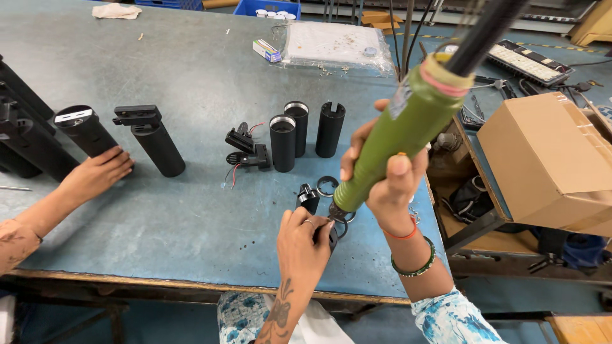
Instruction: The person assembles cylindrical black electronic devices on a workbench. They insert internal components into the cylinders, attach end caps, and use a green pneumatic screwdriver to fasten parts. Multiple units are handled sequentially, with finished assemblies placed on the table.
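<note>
**A:** Green plastic body on that powered screwdriver [400, 130], hung from a black cable overhead. The right hand [389, 181] is wrapped tight round its lower half, thumb across the front. The long axis leans, top up and to the right, tip down and to the left toward the table [191, 210].

**B:** And the tip lands where?

**A:** Right on the small black part [328, 232] sitting near the front edge of the blue-grey top. The left hand [303, 245] is closed over that part from the near side, fingers curled on it, pinning it down. So the part lies straight below the driver tip, and the left hand is the closer one to it.

**B:** What's the part look like?

**A:** Black, roundish, with metal rings [326, 185] lying just beside it. Honestly the hand hides most of it, so I can't tell its full shape.

**B:** Other stuff?

**A:** Three black cylinder housings [282, 143] standing upright farther back, and another person's hand [99, 172] at the left touching a black tube [86, 130].
</note>
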